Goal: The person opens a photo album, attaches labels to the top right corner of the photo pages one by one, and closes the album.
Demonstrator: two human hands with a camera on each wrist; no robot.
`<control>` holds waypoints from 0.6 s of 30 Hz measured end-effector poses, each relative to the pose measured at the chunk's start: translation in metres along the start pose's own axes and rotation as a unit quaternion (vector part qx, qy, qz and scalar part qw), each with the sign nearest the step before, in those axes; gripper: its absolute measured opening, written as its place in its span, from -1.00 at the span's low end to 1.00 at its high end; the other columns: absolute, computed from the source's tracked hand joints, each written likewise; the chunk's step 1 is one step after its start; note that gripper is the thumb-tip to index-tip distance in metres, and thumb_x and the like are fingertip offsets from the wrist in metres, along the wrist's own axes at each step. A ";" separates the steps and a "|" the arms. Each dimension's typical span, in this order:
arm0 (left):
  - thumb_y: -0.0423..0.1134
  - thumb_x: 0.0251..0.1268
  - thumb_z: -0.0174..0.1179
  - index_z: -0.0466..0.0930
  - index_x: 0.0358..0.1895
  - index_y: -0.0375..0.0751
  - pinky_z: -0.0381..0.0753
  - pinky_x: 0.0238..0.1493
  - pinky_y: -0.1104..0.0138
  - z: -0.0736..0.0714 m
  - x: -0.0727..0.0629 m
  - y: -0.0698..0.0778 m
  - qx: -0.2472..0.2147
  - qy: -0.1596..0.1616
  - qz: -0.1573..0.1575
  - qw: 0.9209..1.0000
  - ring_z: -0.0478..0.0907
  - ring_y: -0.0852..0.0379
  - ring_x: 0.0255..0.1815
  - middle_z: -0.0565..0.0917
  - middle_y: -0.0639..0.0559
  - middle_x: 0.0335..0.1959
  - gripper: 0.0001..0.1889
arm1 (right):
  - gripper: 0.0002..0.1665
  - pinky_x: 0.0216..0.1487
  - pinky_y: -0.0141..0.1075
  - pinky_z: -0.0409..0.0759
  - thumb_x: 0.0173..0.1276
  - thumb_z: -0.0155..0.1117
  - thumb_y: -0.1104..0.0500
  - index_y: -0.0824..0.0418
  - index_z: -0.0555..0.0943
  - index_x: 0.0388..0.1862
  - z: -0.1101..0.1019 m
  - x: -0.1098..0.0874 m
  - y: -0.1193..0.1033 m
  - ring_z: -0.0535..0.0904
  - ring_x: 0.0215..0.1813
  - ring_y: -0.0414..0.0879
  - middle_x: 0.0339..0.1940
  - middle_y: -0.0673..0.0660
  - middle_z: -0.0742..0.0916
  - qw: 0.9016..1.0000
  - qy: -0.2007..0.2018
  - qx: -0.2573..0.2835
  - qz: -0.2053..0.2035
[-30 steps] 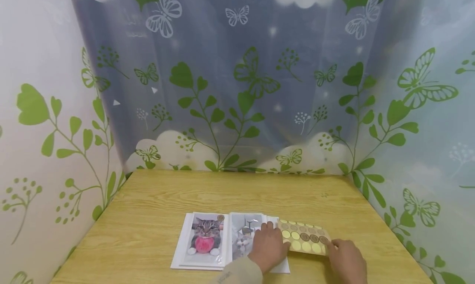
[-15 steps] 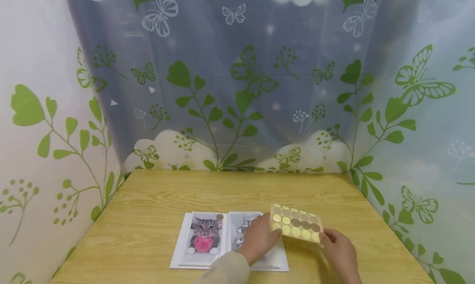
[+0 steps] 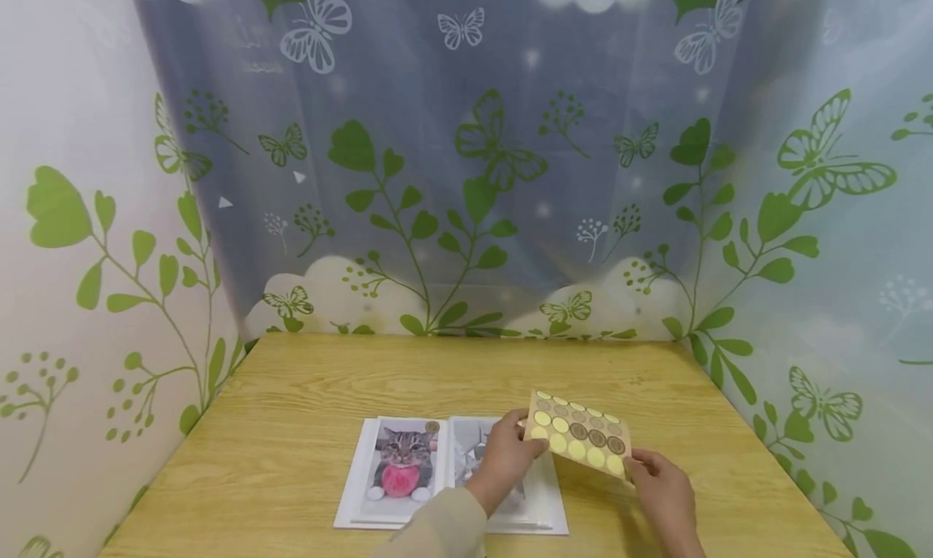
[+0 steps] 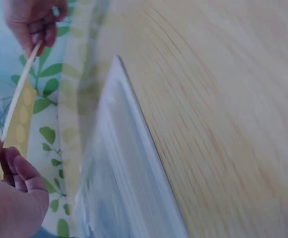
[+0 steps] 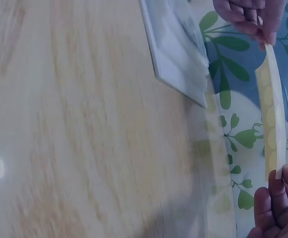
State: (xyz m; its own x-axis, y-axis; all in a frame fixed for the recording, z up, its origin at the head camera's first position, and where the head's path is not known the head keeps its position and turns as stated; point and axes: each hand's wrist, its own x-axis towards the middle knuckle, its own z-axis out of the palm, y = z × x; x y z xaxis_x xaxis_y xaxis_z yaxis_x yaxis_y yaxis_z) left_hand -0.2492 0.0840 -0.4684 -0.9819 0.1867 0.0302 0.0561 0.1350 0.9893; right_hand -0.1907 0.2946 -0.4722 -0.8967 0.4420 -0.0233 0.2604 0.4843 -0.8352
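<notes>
Both hands hold up a tan sticker sheet [image 3: 577, 444] with rows of yellow circles and a few brown round stickers. My left hand [image 3: 504, 454] pinches its left end, thumb on top. At the opposite end, my right hand [image 3: 665, 493] pinches the lower right corner. The left wrist view shows the sheet [image 4: 21, 111] edge-on between the two hands, above the table. Below and left of it lies an open photo album [image 3: 353, 493]. Its left page shows a cat photo [image 3: 401, 469] with a round brown sticker [image 3: 432, 427] in the corner. My left hand and sleeve partly cover the right-hand photo.
The wood-grain table [image 3: 291, 396] stretches beneath everything. Curtains with green leaves and butterflies [image 3: 503, 242] stand behind it and at both sides. In the right wrist view the album's corner [image 5: 176, 59] sits near the hands.
The sticker sheet has risen off the table and shifted left, tilting toward the camera. My left hand has come off the album page and now grips the sheet's left end.
</notes>
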 end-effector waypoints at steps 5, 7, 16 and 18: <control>-0.38 0.22 0.31 0.57 0.06 -0.40 0.63 -0.28 0.32 0.005 0.002 0.002 -0.121 0.009 -0.028 0.992 0.54 0.20 -0.43 0.65 0.02 -0.39 -0.66 | -0.49 -0.08 -0.05 0.54 0.51 0.09 0.06 0.42 0.52 0.23 0.003 -0.001 -0.001 0.58 0.03 0.18 -0.05 0.30 0.71 0.999 0.006 0.036 0.006; -0.35 0.23 0.32 0.62 -0.05 -0.38 0.63 -0.25 0.31 0.008 0.001 0.003 -0.143 0.010 -0.032 0.989 0.55 0.20 -0.41 0.65 0.03 -0.39 -0.74 | -0.48 -0.02 0.00 0.52 0.52 0.09 0.06 0.43 0.50 0.24 0.005 -0.002 -0.002 0.58 0.06 0.20 -0.04 0.30 0.71 0.998 0.006 0.059 0.008; -0.29 0.25 0.32 0.65 -0.28 -0.32 0.55 -0.30 0.36 0.020 -0.004 0.010 -0.191 0.026 -0.034 0.981 0.53 0.19 -0.42 0.62 0.08 -0.49 -0.86 | -0.51 -0.08 -0.12 0.52 0.50 0.14 0.06 0.39 0.53 0.22 0.014 -0.010 -0.018 0.62 -0.07 0.05 -0.14 0.19 0.74 0.994 0.022 0.103 0.007; -0.26 0.28 0.30 0.66 -0.29 -0.32 0.53 -0.31 0.37 0.022 -0.004 0.011 -0.194 0.035 -0.034 0.980 0.52 0.19 -0.43 0.62 0.08 -0.51 -0.85 | -0.49 0.03 0.01 0.50 0.50 0.14 0.05 0.39 0.50 0.24 0.015 -0.012 -0.021 0.61 -0.02 0.10 -0.12 0.21 0.74 0.993 0.003 0.114 0.008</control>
State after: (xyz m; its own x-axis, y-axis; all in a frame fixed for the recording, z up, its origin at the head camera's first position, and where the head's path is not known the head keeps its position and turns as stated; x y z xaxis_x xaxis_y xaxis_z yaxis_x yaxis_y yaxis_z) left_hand -0.2412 0.1058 -0.4610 -0.9918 0.1205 -0.0417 -0.0697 -0.2378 0.9688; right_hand -0.1907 0.2679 -0.4630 -0.8907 0.4533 -0.0339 0.1857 0.2949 -0.9373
